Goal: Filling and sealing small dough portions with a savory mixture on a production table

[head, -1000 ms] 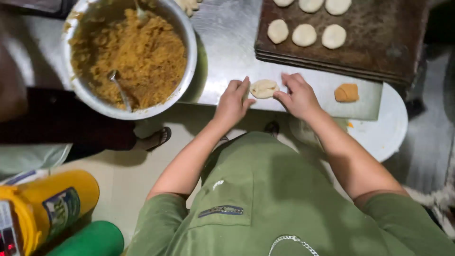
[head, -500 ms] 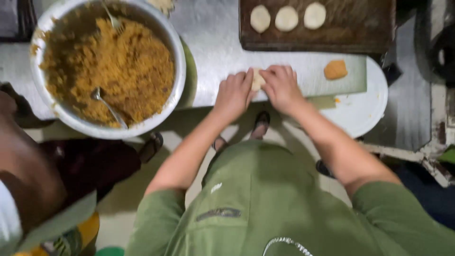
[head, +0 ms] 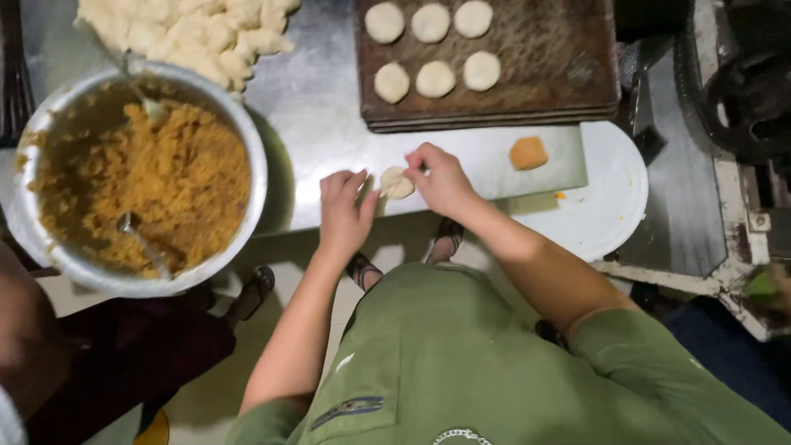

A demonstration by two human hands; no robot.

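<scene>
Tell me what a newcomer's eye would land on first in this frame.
Probably the big metal bowl of crumbly orange-brown filling at the left, two spoons sunk in it. Next, the two hands at the table edge in the middle: the right hand pinches a small dough piece while the left hand rests beside it. Above them, a dark tray carries six round dough balls.

Bare steel between bowl and tray

Open table point(head: 317, 124) ahead of the hands; big filling bowl point(head: 140, 177) blocks left; dark tray point(head: 535, 82) bars beyond; orange lump point(head: 528, 153) right.
</scene>
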